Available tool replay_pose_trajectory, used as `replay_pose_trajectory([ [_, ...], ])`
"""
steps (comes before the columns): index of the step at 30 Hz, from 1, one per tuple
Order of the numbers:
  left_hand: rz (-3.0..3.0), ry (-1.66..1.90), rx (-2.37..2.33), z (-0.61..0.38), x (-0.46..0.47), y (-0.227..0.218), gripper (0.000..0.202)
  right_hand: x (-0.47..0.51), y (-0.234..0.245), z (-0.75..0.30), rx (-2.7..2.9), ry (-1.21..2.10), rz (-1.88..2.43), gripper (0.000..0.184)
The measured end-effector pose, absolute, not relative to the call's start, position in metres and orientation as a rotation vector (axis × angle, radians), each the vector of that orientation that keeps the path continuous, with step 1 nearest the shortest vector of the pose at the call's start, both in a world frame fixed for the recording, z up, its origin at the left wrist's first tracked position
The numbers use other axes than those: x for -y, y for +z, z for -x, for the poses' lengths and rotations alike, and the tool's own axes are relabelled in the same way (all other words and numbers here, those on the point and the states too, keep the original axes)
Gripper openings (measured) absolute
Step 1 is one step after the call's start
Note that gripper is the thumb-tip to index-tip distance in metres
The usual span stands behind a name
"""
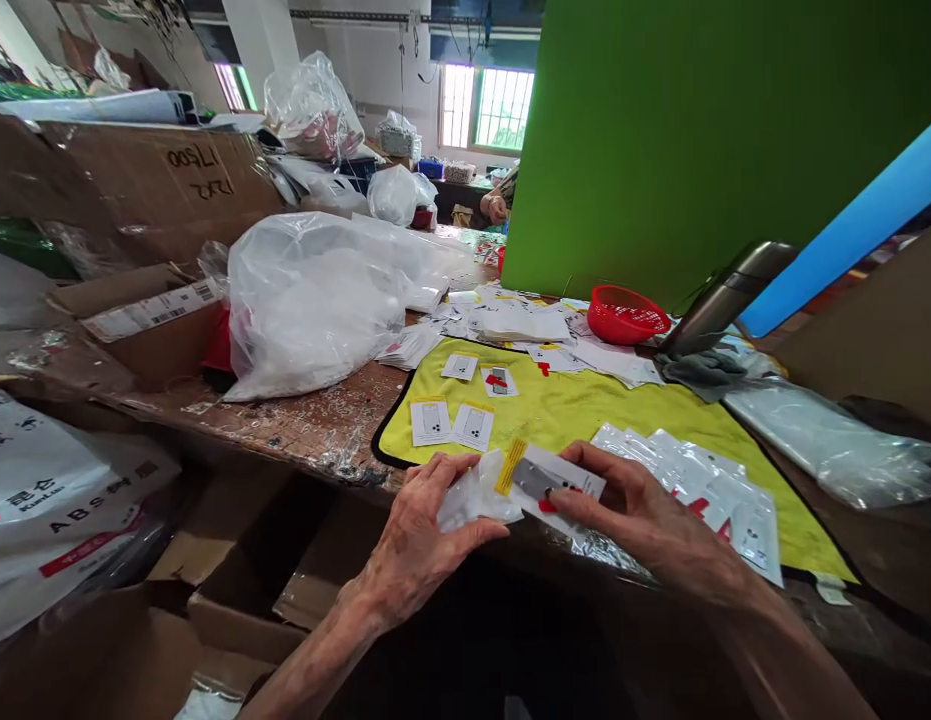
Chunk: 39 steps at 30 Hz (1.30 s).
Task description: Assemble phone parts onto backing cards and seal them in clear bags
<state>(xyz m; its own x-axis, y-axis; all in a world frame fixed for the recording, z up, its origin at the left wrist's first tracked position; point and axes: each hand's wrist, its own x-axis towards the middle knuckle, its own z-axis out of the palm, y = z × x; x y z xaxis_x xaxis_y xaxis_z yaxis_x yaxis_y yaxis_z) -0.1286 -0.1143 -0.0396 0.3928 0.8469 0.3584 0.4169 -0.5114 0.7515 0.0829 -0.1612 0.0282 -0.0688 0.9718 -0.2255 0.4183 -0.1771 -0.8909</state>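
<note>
My left hand (pixel 427 525) is closed on a small clear plastic bag (pixel 476 492), thumb below and fingers above. In my right hand (pixel 634 510) is a white card (pixel 577 474) with a yellow strip at one end and a grey piece and red bit on it. The card's yellow end meets the bag's mouth; whether it is inside, I cannot tell. Past my hands, several printed cards (pixel 431 421) lie on the yellow cloth (pixel 562 405), one carrying a grey and red piece (pixel 498 380). Overlapping bagged cards with red pieces (pixel 705 480) lie to the right.
A large translucent bag (pixel 315 300) bulges at the left of the table beside an open carton (pixel 150 320). Paper cards (pixel 521 322), a red basket (pixel 628 314) and a steel flask (pixel 727 295) stand behind the cloth. A green board (pixel 705 150) rises behind; another person's hand (pixel 496 207) shows beyond.
</note>
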Motion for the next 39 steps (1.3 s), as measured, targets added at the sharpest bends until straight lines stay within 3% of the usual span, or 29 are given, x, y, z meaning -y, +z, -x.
replay_pose_trajectory([
  [6, -2.294, 0.918, -0.964, 0.131, 0.114, -0.039, 0.066, 0.162, 0.02, -0.1, 1.645, 1.319, 1.663, 0.025],
  [12, -2.429, 0.794, -0.81, 0.122, 0.12, -0.04, 0.066, 0.155, 0.02, -0.093, 1.829, 1.325, 1.698, 0.018],
  [18, -2.375, 0.835, -0.822, 0.12, 0.12, -0.041, 0.063, 0.154, 0.012, -0.077, 1.524, 1.474, 1.537, 0.036],
  [23, -2.311, 0.88, -0.84, 0.122, 0.118, -0.042, 0.065, 0.165, 0.007, -0.083, 1.314, 1.506, 1.457, 0.04],
  [26, -2.332, 0.892, -0.813, 0.118, 0.121, -0.044, 0.061, 0.168, -0.001, -0.076, 1.366, 1.436, 1.491, 0.039],
  [32, -2.381, 0.897, -0.806, 0.116, 0.123, -0.047, 0.061, 0.17, -0.011, -0.057, 1.48, 0.926, 1.734, 0.03],
  [39, -2.368, 0.895, -0.845, 0.115, 0.121, -0.05, 0.062, 0.175, -0.006, -0.064, 1.521, 1.072, 1.693, 0.02],
])
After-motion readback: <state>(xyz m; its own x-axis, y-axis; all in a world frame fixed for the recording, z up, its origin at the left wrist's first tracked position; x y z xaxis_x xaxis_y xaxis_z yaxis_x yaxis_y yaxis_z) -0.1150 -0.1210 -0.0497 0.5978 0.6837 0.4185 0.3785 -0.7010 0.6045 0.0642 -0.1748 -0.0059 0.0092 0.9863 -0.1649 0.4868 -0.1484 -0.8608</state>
